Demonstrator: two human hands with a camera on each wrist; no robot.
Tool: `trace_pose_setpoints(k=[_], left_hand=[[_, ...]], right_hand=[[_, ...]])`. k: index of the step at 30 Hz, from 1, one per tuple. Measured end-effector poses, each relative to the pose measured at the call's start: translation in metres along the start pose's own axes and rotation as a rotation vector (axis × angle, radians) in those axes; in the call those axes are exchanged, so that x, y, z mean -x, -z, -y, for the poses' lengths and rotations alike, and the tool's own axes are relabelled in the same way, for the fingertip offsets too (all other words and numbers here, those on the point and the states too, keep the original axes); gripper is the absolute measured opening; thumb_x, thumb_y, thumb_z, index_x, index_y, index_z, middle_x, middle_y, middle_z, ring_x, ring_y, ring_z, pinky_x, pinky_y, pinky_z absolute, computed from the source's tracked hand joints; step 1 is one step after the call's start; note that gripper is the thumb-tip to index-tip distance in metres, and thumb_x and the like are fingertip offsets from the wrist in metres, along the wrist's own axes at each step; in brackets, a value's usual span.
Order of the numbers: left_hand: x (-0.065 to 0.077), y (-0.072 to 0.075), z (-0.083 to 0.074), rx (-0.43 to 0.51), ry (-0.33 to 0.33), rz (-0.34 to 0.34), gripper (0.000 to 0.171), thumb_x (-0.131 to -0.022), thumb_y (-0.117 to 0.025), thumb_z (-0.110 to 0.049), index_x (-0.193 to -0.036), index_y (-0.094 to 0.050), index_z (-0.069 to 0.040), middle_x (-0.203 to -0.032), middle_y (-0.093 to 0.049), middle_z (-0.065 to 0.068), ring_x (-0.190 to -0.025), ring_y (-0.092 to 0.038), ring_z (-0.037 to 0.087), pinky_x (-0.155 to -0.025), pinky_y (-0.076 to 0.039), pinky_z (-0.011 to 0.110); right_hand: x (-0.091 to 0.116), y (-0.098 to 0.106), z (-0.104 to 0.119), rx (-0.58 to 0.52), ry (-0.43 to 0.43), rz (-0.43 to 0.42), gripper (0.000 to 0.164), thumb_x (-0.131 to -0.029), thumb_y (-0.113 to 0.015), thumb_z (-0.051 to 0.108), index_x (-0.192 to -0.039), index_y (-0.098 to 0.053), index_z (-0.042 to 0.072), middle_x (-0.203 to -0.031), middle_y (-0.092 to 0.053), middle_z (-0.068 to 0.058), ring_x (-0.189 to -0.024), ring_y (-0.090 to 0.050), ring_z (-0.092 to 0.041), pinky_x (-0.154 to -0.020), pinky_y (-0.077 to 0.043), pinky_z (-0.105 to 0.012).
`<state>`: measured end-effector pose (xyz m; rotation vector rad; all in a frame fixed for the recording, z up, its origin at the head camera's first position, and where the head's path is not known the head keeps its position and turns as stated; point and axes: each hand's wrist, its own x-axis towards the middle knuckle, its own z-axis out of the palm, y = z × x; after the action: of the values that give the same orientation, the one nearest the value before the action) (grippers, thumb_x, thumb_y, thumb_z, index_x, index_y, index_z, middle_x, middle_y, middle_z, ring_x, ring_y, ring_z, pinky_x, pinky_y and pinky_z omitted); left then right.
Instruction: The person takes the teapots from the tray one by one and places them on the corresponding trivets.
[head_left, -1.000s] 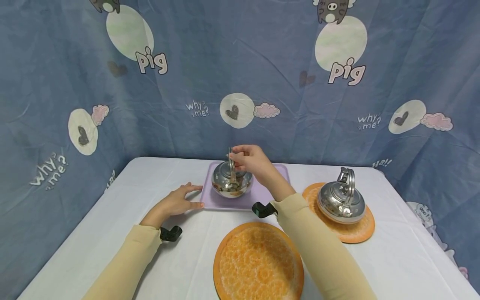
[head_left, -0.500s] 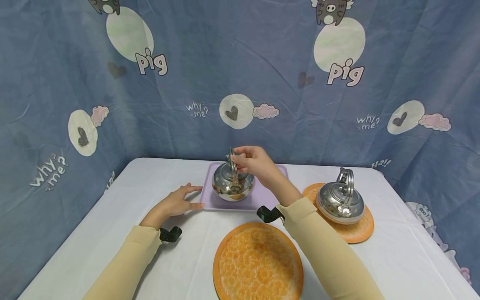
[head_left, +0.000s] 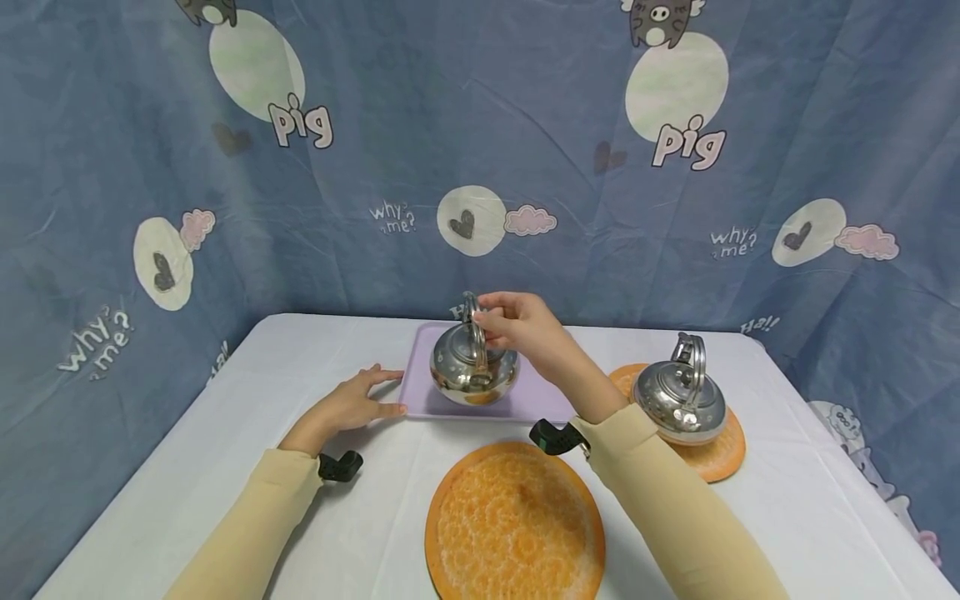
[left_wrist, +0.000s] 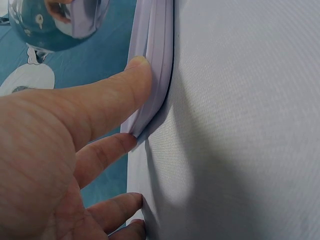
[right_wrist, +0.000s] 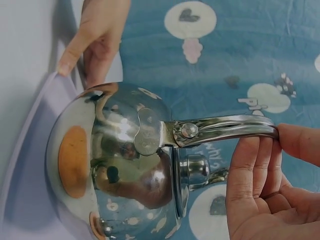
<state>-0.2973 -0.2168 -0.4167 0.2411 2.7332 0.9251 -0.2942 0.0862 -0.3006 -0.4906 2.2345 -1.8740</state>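
A shiny steel kettle (head_left: 474,367) hangs over the lilac tray (head_left: 420,400). My right hand (head_left: 525,329) pinches its upright handle (right_wrist: 225,131) between thumb and fingertips. In the left wrist view, a gap with blue curtain shows between the kettle's underside (left_wrist: 55,30) and the tray's rim (left_wrist: 162,50). My left hand (head_left: 348,404) lies at the tray's left edge, thumb and index finger spread and touching the rim; its other fingers reach past the far corner.
A second steel kettle (head_left: 678,404) stands on an orange round mat (head_left: 723,458) at the right. Another orange round mat (head_left: 517,521) lies in front of the tray. The white-clothed table (head_left: 360,508) ends against a blue printed curtain (head_left: 360,267).
The held kettle has shifted a little to the right and nearer, together with my right hand and forearm. My left hand and the tray have stayed put.
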Motion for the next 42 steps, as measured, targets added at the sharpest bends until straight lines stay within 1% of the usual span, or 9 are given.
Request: trace_pose_setpoints(k=[5, 8, 14, 19, 25, 29, 36, 42], left_hand=[[-0.001, 0.002, -0.001, 0.000, -0.006, -0.003, 0.079, -0.096, -0.081, -0.040, -0.161, -0.048, -0.008, -0.175, -0.017, 0.033, -0.162, -0.008, 0.061, -0.125, -0.013, 0.081], [-0.002, 0.002, -0.001, -0.001, 0.001, -0.001, 0.079, -0.096, -0.080, -0.040, -0.162, -0.048, -0.009, -0.175, -0.016, 0.033, -0.162, -0.008, 0.060, -0.126, -0.013, 0.081], [0.000, -0.001, 0.001, 0.000, 0.004, 0.002, 0.079, -0.096, -0.080, -0.040, -0.162, -0.048, -0.009, -0.175, -0.016, 0.033, -0.162, -0.008, 0.060, -0.125, -0.012, 0.082], [0.003, -0.001, -0.001, -0.002, 0.000, -0.001, 0.078, -0.097, -0.080, -0.039, -0.161, -0.048, -0.008, -0.175, -0.017, 0.034, -0.161, -0.009, 0.061, -0.125, -0.013, 0.082], [0.001, -0.001, -0.001, -0.001, 0.000, 0.000, 0.079, -0.096, -0.081, -0.038, -0.161, -0.048, -0.008, -0.175, -0.017, 0.033, -0.162, -0.008, 0.060, -0.125, -0.014, 0.082], [-0.001, -0.001, 0.001, -0.003, -0.002, -0.004, 0.079, -0.096, -0.081, -0.039, -0.161, -0.049, -0.009, -0.175, -0.017, 0.033, -0.162, -0.008, 0.060, -0.125, -0.014, 0.082], [-0.002, -0.001, 0.003, -0.012, -0.002, -0.001, 0.079, -0.096, -0.081, -0.040, -0.161, -0.048, -0.009, -0.175, -0.017, 0.033, -0.162, -0.008, 0.060, -0.125, -0.014, 0.082], [-0.003, 0.000, 0.004, -0.013, -0.006, -0.001, 0.079, -0.096, -0.081, -0.040, -0.161, -0.048, -0.009, -0.175, -0.017, 0.033, -0.162, -0.009, 0.060, -0.125, -0.013, 0.082]], right_hand=[[0.009, 0.006, 0.003, -0.003, 0.005, -0.008, 0.045, -0.107, -0.063, 0.013, -0.148, -0.056, -0.005, -0.091, -0.064, 0.002, -0.084, -0.062, -0.011, -0.084, -0.062, -0.027], [0.014, 0.010, 0.002, -0.003, 0.001, -0.007, 0.045, -0.108, -0.063, 0.014, -0.148, -0.057, -0.004, -0.091, -0.063, 0.002, -0.085, -0.062, -0.012, -0.084, -0.061, -0.027], [0.025, 0.014, 0.002, -0.004, 0.005, -0.001, 0.047, -0.108, -0.062, 0.015, -0.150, -0.054, -0.005, -0.092, -0.064, 0.001, -0.086, -0.062, -0.014, -0.085, -0.061, -0.030], [0.036, 0.015, 0.002, -0.004, 0.000, 0.006, 0.047, -0.107, -0.063, 0.016, -0.150, -0.054, -0.003, -0.094, -0.066, 0.002, -0.086, -0.065, -0.014, -0.085, -0.061, -0.029], [0.049, 0.019, -0.002, 0.021, -0.008, 0.006, 0.048, -0.107, -0.063, 0.017, -0.150, -0.055, -0.002, -0.100, -0.066, 0.000, -0.089, -0.067, -0.015, -0.087, -0.062, -0.030], [0.058, 0.020, -0.003, 0.033, 0.005, 0.006, 0.048, -0.107, -0.063, 0.016, -0.149, -0.055, -0.004, -0.098, -0.065, 0.001, -0.091, -0.067, -0.015, -0.086, -0.063, -0.029], [0.074, 0.022, -0.007, 0.048, 0.014, 0.013, 0.046, -0.107, -0.064, 0.015, -0.149, -0.056, -0.002, -0.098, -0.065, 0.000, -0.093, -0.069, -0.014, -0.087, -0.064, -0.030], [0.090, 0.022, -0.008, 0.053, 0.037, 0.023, 0.044, -0.106, -0.064, 0.013, -0.146, -0.057, -0.004, -0.096, -0.062, 0.000, -0.089, -0.066, -0.013, -0.085, -0.062, -0.028]])
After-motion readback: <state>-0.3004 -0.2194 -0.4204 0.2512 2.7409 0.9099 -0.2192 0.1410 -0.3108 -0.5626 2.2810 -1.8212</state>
